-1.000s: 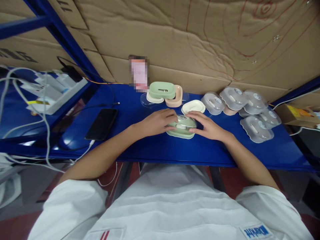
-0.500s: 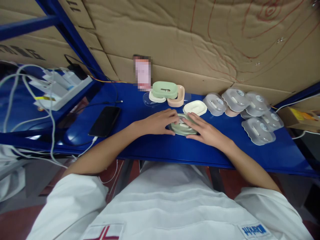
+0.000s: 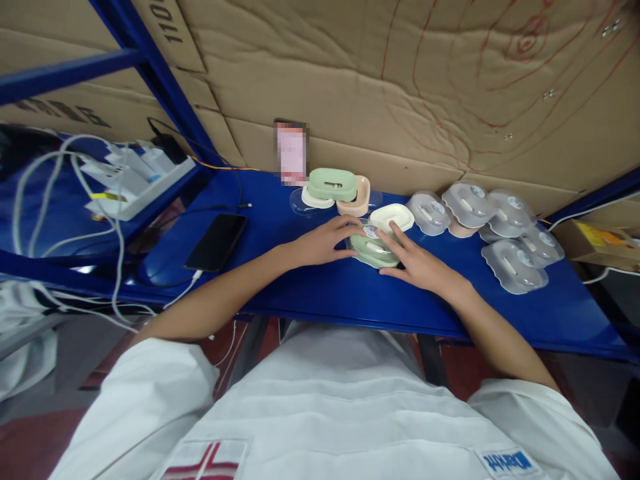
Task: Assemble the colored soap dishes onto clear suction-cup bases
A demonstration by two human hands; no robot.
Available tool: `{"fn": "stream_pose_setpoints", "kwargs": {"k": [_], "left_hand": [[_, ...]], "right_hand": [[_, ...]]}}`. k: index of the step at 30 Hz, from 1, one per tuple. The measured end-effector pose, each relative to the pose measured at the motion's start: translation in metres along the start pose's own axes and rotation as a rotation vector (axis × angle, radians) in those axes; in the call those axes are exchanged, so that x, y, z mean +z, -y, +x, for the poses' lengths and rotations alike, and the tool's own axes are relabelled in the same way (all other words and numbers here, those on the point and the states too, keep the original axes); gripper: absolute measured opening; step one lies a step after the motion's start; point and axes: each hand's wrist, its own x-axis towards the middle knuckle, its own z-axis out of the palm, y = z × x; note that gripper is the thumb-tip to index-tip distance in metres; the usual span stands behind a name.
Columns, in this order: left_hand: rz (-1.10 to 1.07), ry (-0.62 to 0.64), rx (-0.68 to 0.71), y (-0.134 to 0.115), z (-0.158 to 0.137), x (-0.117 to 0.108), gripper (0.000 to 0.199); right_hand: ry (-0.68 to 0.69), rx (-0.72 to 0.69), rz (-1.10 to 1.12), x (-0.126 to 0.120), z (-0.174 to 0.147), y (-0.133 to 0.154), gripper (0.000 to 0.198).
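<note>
A green soap dish [image 3: 373,249] under a clear plastic cover with a round label sits on the blue table in front of me. My left hand [image 3: 336,240] holds its left side, thumb at the near edge and fingers over the top. On the right side, my right hand [image 3: 415,257] grips it, with fingertips on the cover and the thumb low at the front. Just behind, a cream oval dish [image 3: 393,217] lies close to the right fingertips. Farther back, a green dish [image 3: 332,185] rests on a peach dish [image 3: 354,203] and a cream piece [image 3: 317,199].
Several clear-covered dishes [image 3: 515,263] are grouped at the right. A dark phone [image 3: 216,242] with a white cable lies at the left, near a power strip [image 3: 160,187]. Another phone [image 3: 292,152] leans on the cardboard wall [image 3: 330,87]. An open carton [image 3: 605,243] stands far right.
The covered green dish has turned or tilted between my hands, so its round label now shows at the back. My right fingers have spread a little over the cover.
</note>
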Motion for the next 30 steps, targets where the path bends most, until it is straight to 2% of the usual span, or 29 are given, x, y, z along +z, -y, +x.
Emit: {"fn": "stream_pose_setpoints", "kwargs": {"k": [9,15,21,24,30], "left_hand": [[-0.017,-0.045,0.019,0.011,0.0,0.006,0.037],[-0.031,-0.042,0.027,0.009,0.002,0.011,0.038],[-0.006,-0.062,-0.003,0.011,0.003,0.011,0.041],[-0.018,-0.055,-0.045,0.011,0.002,0.011,0.053],[-0.075,-0.029,-0.097,0.007,0.003,0.017,0.07]], "right_hand": [[-0.082,0.015,-0.206,0.005,0.004,-0.006,0.088],[-0.118,0.026,-0.195,0.005,0.007,0.001,0.09],[-0.123,-0.004,-0.009,0.011,0.012,-0.011,0.089],[-0.101,-0.013,0.082,0.013,0.015,-0.018,0.085],[-0.133,-0.02,0.135,0.017,0.017,-0.021,0.089]]}}
